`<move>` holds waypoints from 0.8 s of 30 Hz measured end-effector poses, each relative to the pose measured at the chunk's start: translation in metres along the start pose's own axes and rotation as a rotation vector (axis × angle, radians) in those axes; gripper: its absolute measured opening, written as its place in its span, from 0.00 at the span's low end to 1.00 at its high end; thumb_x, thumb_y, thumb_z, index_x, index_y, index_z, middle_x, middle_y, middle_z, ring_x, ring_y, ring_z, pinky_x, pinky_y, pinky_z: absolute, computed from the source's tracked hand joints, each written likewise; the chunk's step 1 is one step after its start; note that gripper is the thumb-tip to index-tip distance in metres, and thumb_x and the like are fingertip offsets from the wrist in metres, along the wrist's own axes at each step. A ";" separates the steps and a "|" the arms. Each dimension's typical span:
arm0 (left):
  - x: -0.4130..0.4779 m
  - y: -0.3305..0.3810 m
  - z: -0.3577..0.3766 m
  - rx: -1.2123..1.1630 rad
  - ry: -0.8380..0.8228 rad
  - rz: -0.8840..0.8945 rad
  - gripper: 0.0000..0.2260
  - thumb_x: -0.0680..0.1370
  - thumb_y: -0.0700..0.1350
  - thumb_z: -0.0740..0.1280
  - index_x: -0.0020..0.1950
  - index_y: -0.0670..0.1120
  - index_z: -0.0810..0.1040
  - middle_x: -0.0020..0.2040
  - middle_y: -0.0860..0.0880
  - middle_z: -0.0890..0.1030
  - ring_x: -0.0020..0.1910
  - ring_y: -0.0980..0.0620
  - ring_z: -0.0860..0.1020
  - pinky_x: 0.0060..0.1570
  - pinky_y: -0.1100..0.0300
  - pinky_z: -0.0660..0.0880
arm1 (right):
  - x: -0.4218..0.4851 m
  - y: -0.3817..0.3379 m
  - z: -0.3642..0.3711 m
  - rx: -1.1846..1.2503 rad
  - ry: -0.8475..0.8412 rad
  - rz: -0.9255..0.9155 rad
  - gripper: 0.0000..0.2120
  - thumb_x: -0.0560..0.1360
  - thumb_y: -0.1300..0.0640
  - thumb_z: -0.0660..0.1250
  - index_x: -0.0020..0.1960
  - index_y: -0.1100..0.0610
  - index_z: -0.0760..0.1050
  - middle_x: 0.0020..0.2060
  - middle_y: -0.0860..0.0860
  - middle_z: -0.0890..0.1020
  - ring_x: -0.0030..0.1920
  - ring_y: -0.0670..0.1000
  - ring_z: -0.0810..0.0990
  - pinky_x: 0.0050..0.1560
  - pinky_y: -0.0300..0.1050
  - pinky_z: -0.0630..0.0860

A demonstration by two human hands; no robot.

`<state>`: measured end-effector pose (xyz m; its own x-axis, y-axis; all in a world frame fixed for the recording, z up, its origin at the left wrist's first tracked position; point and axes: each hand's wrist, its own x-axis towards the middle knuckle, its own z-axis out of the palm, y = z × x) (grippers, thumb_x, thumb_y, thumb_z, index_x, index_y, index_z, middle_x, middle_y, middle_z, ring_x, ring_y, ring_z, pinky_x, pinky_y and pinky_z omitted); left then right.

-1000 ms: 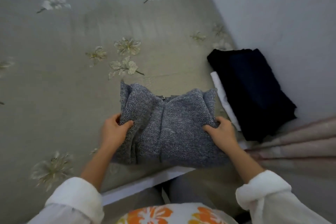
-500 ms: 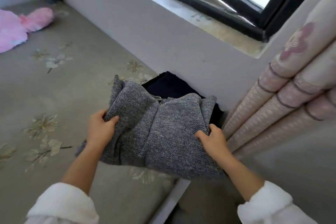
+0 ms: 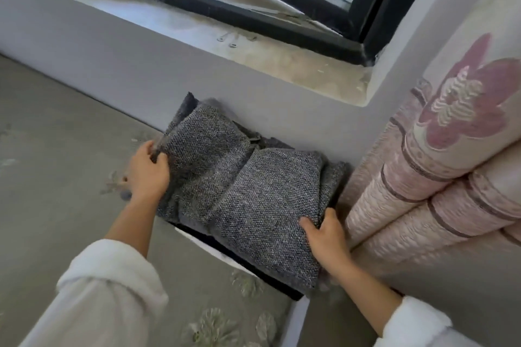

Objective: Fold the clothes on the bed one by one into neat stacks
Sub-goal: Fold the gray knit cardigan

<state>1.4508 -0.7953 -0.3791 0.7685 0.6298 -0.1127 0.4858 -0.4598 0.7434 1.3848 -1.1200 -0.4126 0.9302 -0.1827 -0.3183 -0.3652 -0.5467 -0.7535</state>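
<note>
A folded grey knit garment (image 3: pixel 239 194) lies on top of a stack in the bed's corner against the wall. Under it only the dark edge of a folded black garment (image 3: pixel 270 282) and a thin white strip of another piece (image 3: pixel 208 248) show. My left hand (image 3: pixel 148 172) grips the grey garment's left edge, thumb on top. My right hand (image 3: pixel 327 236) pinches its near right corner, fingers curled round the fabric. Both wrists wear white sleeves.
The grey-green bedspread (image 3: pixel 70 177) with pale flower prints stretches left and toward me. A grey wall (image 3: pixel 141 70) and a dusty window sill (image 3: pixel 282 56) stand right behind the stack. Bunched pink curtains (image 3: pixel 423 191) crowd the right side.
Both hands lifted the grey garment off the bed in front of me, carried it right, and set it down on the black and white stack by the wall. The view turned right.
</note>
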 end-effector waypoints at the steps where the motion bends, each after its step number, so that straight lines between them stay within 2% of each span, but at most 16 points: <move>1: -0.003 -0.008 0.016 0.066 -0.094 0.010 0.22 0.79 0.47 0.63 0.73 0.46 0.66 0.69 0.41 0.72 0.66 0.39 0.71 0.67 0.43 0.66 | 0.007 0.008 0.004 -0.053 0.006 0.048 0.10 0.78 0.54 0.65 0.53 0.59 0.68 0.48 0.54 0.78 0.50 0.57 0.78 0.50 0.48 0.73; 3: -0.021 -0.025 0.050 0.189 -0.362 0.016 0.27 0.80 0.53 0.61 0.77 0.50 0.58 0.76 0.42 0.60 0.73 0.38 0.60 0.70 0.41 0.59 | 0.017 0.023 0.009 -0.153 -0.032 0.157 0.11 0.79 0.57 0.64 0.54 0.63 0.67 0.50 0.59 0.78 0.52 0.59 0.78 0.50 0.49 0.73; 5: -0.045 -0.041 0.079 0.304 -0.548 -0.015 0.29 0.79 0.61 0.57 0.78 0.56 0.53 0.79 0.47 0.45 0.77 0.41 0.44 0.73 0.41 0.48 | 0.024 0.029 0.015 -0.210 -0.066 0.215 0.14 0.77 0.60 0.64 0.59 0.65 0.66 0.56 0.61 0.76 0.57 0.61 0.76 0.57 0.53 0.73; 6: -0.055 -0.047 0.090 0.355 -0.564 -0.015 0.29 0.79 0.63 0.55 0.77 0.58 0.51 0.79 0.49 0.41 0.77 0.42 0.40 0.72 0.40 0.45 | 0.026 0.031 0.019 -0.264 -0.054 0.182 0.19 0.77 0.60 0.64 0.64 0.65 0.64 0.61 0.61 0.72 0.62 0.61 0.73 0.62 0.53 0.71; 8: -0.069 -0.051 0.104 0.423 -0.477 0.032 0.29 0.79 0.64 0.53 0.78 0.59 0.49 0.78 0.49 0.37 0.76 0.44 0.36 0.72 0.39 0.42 | 0.028 0.027 0.029 -0.424 -0.023 -0.021 0.30 0.76 0.56 0.64 0.73 0.62 0.57 0.72 0.58 0.62 0.71 0.58 0.63 0.71 0.51 0.62; 10: -0.069 -0.048 0.111 0.462 -0.394 0.132 0.29 0.79 0.64 0.52 0.77 0.60 0.47 0.78 0.49 0.36 0.76 0.44 0.34 0.71 0.39 0.38 | 0.030 0.018 0.041 -0.510 -0.097 -0.267 0.37 0.76 0.47 0.62 0.78 0.54 0.48 0.77 0.51 0.49 0.76 0.53 0.50 0.74 0.52 0.52; 11: -0.067 -0.047 0.113 0.487 -0.385 0.180 0.28 0.79 0.64 0.51 0.77 0.61 0.46 0.78 0.49 0.35 0.75 0.44 0.33 0.70 0.39 0.37 | 0.032 0.015 0.049 -0.532 -0.174 -0.332 0.40 0.75 0.41 0.61 0.78 0.50 0.43 0.78 0.48 0.43 0.77 0.51 0.43 0.74 0.54 0.47; 13: -0.060 -0.048 0.114 0.539 -0.425 0.179 0.29 0.78 0.66 0.50 0.77 0.61 0.45 0.78 0.48 0.37 0.75 0.42 0.33 0.70 0.37 0.36 | 0.038 0.015 0.063 -0.615 -0.323 -0.326 0.45 0.72 0.32 0.59 0.76 0.43 0.34 0.76 0.47 0.34 0.76 0.52 0.32 0.73 0.59 0.40; 14: -0.057 -0.050 0.114 0.563 -0.461 0.133 0.30 0.78 0.66 0.50 0.77 0.61 0.45 0.78 0.47 0.38 0.76 0.40 0.35 0.70 0.36 0.37 | 0.040 0.019 0.067 -0.672 -0.395 -0.274 0.48 0.70 0.29 0.58 0.75 0.43 0.31 0.76 0.49 0.31 0.75 0.54 0.30 0.73 0.60 0.38; 16: -0.056 -0.056 0.114 0.640 -0.515 0.066 0.32 0.77 0.67 0.50 0.78 0.58 0.46 0.79 0.44 0.43 0.76 0.37 0.41 0.71 0.36 0.41 | 0.044 0.030 0.069 -0.761 -0.522 -0.168 0.51 0.69 0.27 0.59 0.75 0.44 0.28 0.75 0.53 0.30 0.75 0.57 0.30 0.72 0.63 0.37; 19: -0.066 -0.062 0.116 0.775 -0.516 0.093 0.33 0.76 0.68 0.49 0.78 0.55 0.50 0.78 0.41 0.50 0.75 0.35 0.49 0.71 0.35 0.47 | 0.042 0.046 0.064 -0.810 -0.582 -0.144 0.52 0.68 0.27 0.60 0.75 0.43 0.30 0.76 0.54 0.33 0.76 0.57 0.34 0.73 0.63 0.42; 21: -0.063 -0.053 0.115 0.842 -0.477 0.112 0.30 0.76 0.68 0.49 0.74 0.55 0.59 0.75 0.41 0.58 0.73 0.35 0.56 0.68 0.31 0.49 | 0.045 0.046 0.059 -0.764 -0.545 -0.160 0.48 0.68 0.26 0.58 0.77 0.43 0.37 0.78 0.51 0.40 0.77 0.55 0.40 0.73 0.62 0.46; 24: -0.037 -0.031 0.119 0.834 -0.318 0.224 0.25 0.76 0.64 0.53 0.64 0.49 0.70 0.66 0.40 0.66 0.68 0.37 0.61 0.66 0.28 0.50 | 0.060 0.030 0.055 -0.710 -0.320 -0.271 0.38 0.71 0.28 0.54 0.74 0.46 0.54 0.75 0.50 0.56 0.74 0.53 0.54 0.71 0.60 0.54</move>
<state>1.4566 -0.8793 -0.4768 0.8992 0.3268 -0.2909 0.3601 -0.9305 0.0675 1.4281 -1.1025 -0.4856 0.8884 0.2126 -0.4068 0.0803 -0.9446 -0.3184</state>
